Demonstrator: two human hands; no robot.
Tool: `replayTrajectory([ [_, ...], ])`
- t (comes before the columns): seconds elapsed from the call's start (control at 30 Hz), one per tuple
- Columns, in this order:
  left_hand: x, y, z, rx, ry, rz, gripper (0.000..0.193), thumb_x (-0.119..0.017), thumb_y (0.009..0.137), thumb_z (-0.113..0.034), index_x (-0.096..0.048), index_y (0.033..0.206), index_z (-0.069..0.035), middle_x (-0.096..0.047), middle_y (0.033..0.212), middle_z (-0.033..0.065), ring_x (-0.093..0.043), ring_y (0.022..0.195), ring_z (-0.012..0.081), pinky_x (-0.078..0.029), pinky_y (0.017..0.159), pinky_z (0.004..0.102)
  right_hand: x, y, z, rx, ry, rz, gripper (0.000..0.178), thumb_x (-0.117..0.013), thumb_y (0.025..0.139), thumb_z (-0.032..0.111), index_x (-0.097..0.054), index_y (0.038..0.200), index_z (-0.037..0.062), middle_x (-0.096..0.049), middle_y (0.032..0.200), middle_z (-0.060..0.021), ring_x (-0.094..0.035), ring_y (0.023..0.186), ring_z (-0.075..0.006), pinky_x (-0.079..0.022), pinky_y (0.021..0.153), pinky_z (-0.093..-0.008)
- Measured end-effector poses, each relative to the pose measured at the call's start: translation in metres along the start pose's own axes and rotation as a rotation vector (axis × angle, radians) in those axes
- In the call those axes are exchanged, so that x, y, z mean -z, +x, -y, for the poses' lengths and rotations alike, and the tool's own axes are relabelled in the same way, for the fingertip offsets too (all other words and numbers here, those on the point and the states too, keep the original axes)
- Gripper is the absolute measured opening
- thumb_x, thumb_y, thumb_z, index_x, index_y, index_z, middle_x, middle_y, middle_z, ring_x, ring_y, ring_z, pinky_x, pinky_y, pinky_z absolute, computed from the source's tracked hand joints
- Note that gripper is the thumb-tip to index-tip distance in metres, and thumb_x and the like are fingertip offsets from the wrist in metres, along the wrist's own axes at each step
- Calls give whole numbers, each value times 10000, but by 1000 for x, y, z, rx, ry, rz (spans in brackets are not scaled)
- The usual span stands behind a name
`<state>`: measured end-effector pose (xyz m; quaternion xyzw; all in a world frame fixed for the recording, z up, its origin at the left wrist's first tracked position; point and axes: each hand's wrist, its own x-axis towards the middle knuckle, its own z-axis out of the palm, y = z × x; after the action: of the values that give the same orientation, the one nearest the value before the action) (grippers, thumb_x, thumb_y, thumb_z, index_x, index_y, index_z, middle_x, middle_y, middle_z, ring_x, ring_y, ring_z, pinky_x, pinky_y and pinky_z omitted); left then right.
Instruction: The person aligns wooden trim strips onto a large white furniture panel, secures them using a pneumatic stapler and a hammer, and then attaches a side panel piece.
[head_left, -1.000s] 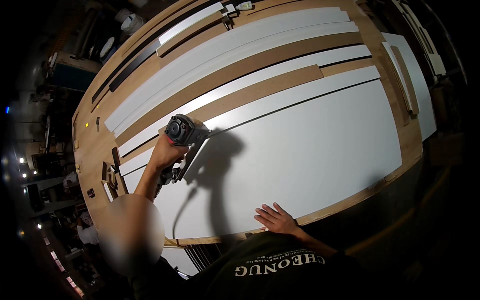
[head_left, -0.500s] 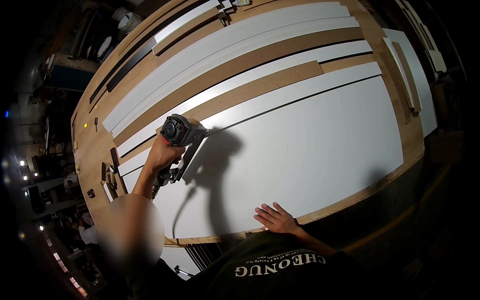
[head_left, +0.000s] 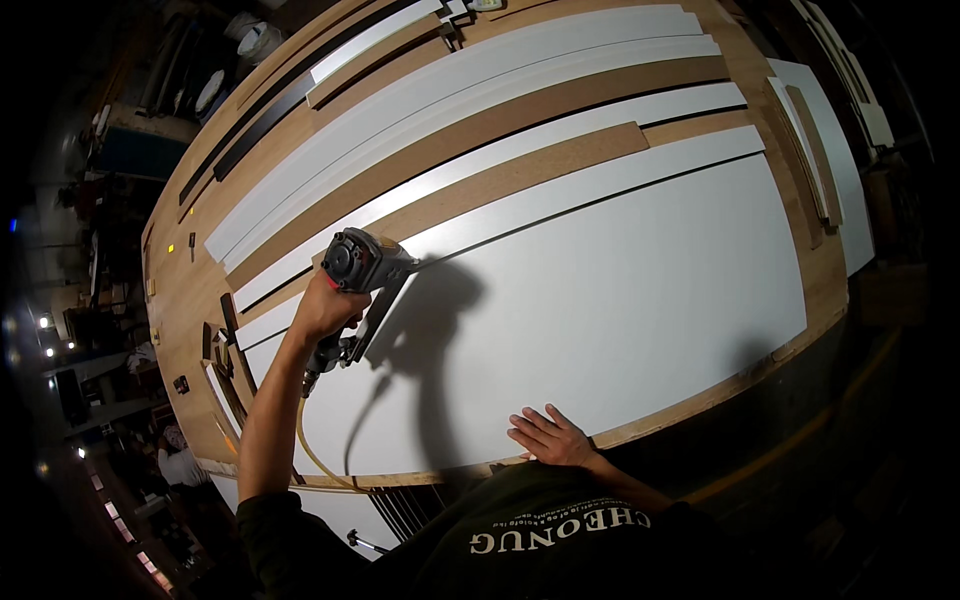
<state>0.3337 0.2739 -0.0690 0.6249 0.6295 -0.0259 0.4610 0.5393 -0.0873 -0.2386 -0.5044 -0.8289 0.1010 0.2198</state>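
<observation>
My left hand (head_left: pixel 327 306) is wrapped round the grip of a black and grey air nail gun (head_left: pixel 360 262). Its nose rests at the dark line between a broad white panel (head_left: pixel 640 290) and a long white strip (head_left: pixel 590 180) along the panel's far side. From the base of the grip a yellowish air hose (head_left: pixel 303 432) drops to the near edge of the table. My right hand (head_left: pixel 554 438) lies palm down at the panel's near edge, its fingers stretched out and holding nothing.
Beyond lie long brown boards (head_left: pixel 480 130) and white boards (head_left: pixel 460 90), side by side on the wooden worktable (head_left: pixel 180 320). Small dark offcuts (head_left: pixel 228 345) sit at the left. More panels (head_left: pixel 830 160) overhang the right edge. A white bucket (head_left: pixel 260 42) stands at the far left.
</observation>
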Motion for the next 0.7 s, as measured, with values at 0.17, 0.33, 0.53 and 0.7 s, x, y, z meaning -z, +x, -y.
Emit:
replayTrajectory([
  [0.17, -5, -3, -2, -44, 19, 1, 204, -627, 692, -55, -597, 888, -9, -576, 607, 45, -557, 494, 123, -473, 453, 287, 7, 0, 4, -22, 17, 42, 462, -567, 842, 363, -581, 1244, 136, -515, 1364, -56, -450, 1283, -215, -268, 1105, -467],
  [0.33, -9, -5, 1, -138, 110, -54, 221, -630, 679, -93, -616, 877, 5, -594, 607, 58, -591, 514, 145, -494, 478, 300, 18, 5, 3, -38, 119, 103, 568, -630, 791, 370, -533, 1295, 126, -469, 1403, -61, -418, 1306, -229, -303, 1086, -464],
  [0.53, -68, -77, 48, -239, 415, -272, 365, -712, 648, -313, -663, 862, -21, -662, 725, 211, -648, 704, 389, -533, 670, 462, 89, 54, -52, -486, 437, 219, 489, -680, 812, 359, -562, 1227, 128, -525, 1327, -92, -501, 1222, -268, -417, 1016, -396],
  [0.7, -181, -128, 43, -258, 613, -277, 530, -669, 747, -289, -518, 1209, -77, -641, 888, 164, -643, 795, 345, -519, 708, 455, 118, 135, -254, -659, -219, -298, 816, -739, 757, 337, -324, 1407, 69, -376, 1431, -129, -362, 1306, -319, -345, 1021, -514],
])
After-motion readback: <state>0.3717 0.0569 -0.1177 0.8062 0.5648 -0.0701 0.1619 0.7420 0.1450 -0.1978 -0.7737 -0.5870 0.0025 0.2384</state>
